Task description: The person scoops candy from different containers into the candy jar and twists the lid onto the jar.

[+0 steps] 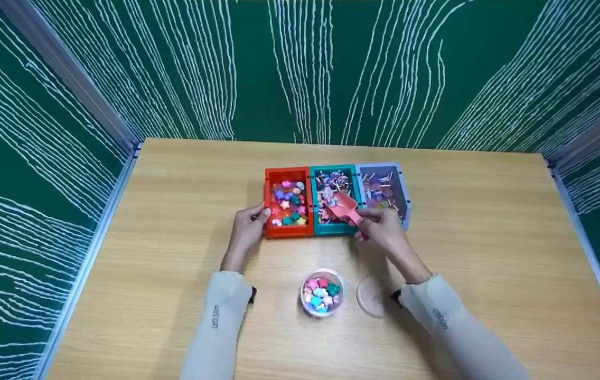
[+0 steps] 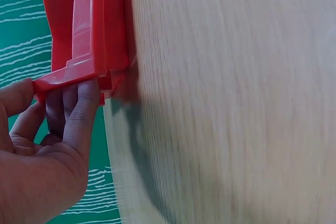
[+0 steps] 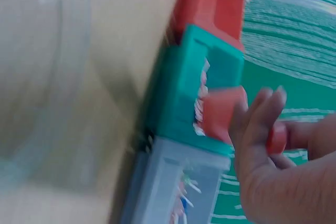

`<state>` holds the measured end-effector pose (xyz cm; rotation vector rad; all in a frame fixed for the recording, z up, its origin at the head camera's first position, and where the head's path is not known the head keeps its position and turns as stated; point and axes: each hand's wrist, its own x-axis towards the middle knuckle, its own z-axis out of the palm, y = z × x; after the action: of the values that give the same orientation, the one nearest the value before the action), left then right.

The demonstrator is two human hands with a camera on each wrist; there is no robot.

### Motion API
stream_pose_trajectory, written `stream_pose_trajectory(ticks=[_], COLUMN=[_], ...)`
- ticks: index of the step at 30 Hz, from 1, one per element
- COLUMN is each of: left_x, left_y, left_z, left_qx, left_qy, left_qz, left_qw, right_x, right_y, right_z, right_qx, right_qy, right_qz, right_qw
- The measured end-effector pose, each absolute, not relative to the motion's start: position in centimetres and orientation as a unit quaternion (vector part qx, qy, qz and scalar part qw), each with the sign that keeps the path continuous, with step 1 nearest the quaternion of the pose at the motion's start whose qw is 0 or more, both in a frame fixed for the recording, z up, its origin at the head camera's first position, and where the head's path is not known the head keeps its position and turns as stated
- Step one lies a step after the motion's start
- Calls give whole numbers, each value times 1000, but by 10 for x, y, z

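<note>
Red plastic forms the leftmost of three open rectangular bins joined in a row at the centre of the head view; this red bin [image 1: 290, 231] holds small multicoloured shaped pieces [image 1: 294, 200], some of them stars. Touching it in the middle stands a teal-green plastic bin [image 1: 334, 229] of thin multicoloured sticks [image 1: 334, 180], and at the right end a lavender-grey plastic bin [image 1: 405, 198] with more pale sticks.

The left hand [image 1: 247, 228] pinches the red bin's left rim, thumb on one side and fingers bent against the other. The right hand [image 1: 385, 229] pinches the handle of a coral-pink scoop [image 1: 346, 203], its blade over the teal-green bin, right of the frame's centre; whether the blade carries anything, I cannot tell.

Lower centre, a clear round tub [image 1: 320, 315] is filled with coloured shaped pieces. Just to its right lies a clear round lid [image 1: 371, 296], flat on the light wooden table [image 1: 184, 211]. Pale long sleeves [image 1: 218, 324] cover both forearms.
</note>
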<state>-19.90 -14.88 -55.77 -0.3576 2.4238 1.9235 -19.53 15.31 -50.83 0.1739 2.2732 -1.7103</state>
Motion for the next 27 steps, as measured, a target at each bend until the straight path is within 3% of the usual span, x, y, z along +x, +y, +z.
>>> stream_pose_trajectory(ticks=[7, 17, 22, 27], left_x=[-199, -199, -199, -198], left_y=[-147, -146, -148, -150], left_z=[-558, -558, -557, -557], left_qx=[-101, -105, -107, -114], left_qy=[785, 785, 787, 790], left_qz=[611, 611, 607, 603], left_qw=[4, 6, 12, 13], right_x=[-196, -212, -222, -215], right_y=[172, 171, 162, 152], right_z=[-484, -471, -473, -486], right_qx=[59, 80, 115, 97], right_qy=[777, 784, 779, 791], right_qz=[-586, -549, -553, -567], right_qw=[222, 279, 273, 209])
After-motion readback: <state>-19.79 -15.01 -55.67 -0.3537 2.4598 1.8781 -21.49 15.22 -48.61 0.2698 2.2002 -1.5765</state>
